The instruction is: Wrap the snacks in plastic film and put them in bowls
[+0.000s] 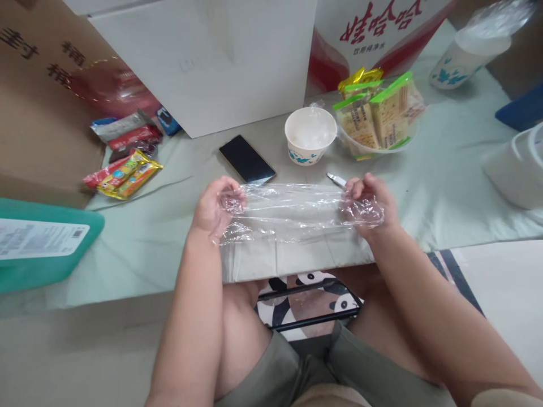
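Observation:
Between my two hands a sheet of clear plastic wrap is stretched out over the front of the table. My left hand has its fingers curled into one end of the film. The other end is gripped by my right hand, thumb and fingers bent around it. Just beyond the film lie a dark smartphone and a small white-and-metal tool, partly by my right fingers. Behind them stands a white paper cup with a blue leaf pattern and crumpled clear plastic in it.
A clear bowl holds several packaged crackers. Snack packets lie at the left near a green container. White boxes back the table. Another film-topped cup and a white bin stand right.

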`<state>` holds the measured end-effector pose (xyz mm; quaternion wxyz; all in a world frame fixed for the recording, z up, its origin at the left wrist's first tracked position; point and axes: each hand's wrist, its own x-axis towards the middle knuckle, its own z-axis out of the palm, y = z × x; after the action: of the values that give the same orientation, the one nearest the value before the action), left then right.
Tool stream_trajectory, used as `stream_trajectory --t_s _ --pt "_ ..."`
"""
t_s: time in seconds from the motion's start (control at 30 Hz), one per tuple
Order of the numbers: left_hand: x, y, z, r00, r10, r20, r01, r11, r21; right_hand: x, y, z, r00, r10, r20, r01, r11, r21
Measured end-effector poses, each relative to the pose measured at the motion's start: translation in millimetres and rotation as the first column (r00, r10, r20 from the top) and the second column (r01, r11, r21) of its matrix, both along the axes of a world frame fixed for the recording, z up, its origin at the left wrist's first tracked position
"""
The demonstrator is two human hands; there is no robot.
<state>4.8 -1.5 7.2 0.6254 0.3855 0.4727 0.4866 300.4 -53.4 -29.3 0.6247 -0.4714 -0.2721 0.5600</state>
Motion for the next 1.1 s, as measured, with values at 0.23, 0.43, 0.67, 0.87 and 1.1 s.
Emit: stream_trajectory --t_s 0.23,0.43,0.67,0.87,1.1 --pt "0.7 -1.6 2.7 0.997 -0.06 -0.058 0.058 0.998 -0.031 -2.7 -0.9 6.0 0.998 0.042 -0.043 -0.043 0.999 -0.029" --pt "0.9 -1.2 1.4 0.994 -0.092 -0.064 0.09 0.996 -0.024 -2.3 -1.4 3.0 0.999 0.051 -0.003 -0.051 0.999 -0.013" --pt "3.2 -1.4 1.7 0.995 -0.071 -0.064 0.068 0.997 -0.041 -7.3 -0.5 3.0 0.996 0.03 0.089 -0.024 0.997 -0.069" --pt "4.3 -0.2 4.0 0.995 0.005 -0.102 -0.01 0.999 -0.05 -12.4 -0.3 3.7 0.981 0.025 0.193 -0.007 0.996 -0.093" --pt "-1.0 3.2 1.4 0.989 0.122 -0.088 -0.126 0.991 -0.042 -13.2 1.2 2.4 0.957 -0.018 0.289 0.044 0.996 -0.083"
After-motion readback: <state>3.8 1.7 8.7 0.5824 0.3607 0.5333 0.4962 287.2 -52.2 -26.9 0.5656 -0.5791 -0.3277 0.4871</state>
